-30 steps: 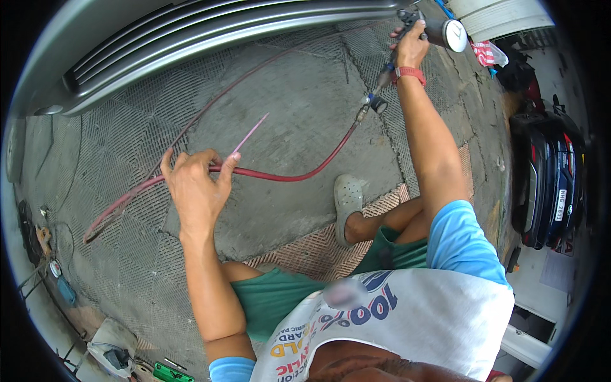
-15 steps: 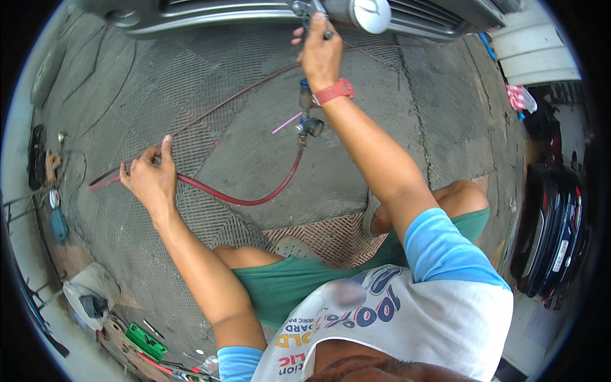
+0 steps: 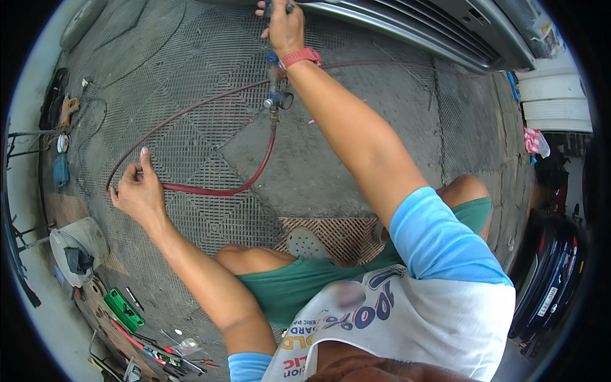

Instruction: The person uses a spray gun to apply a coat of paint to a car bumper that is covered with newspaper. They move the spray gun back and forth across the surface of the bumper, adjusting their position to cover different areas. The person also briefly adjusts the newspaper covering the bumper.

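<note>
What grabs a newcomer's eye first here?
Probably the red hose, curving over the gridded floor from the left hand up to the gauge and fittings below the right hand, which grips a tool cut off by the top edge. Then the ribbed silver panel at upper right, and the dark car at the right rim, tipped sideways in the view.

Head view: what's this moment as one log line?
left hand: at red hose, grip unclear | right hand: holding tool, partly cropped | fitting: at hose end
</note>
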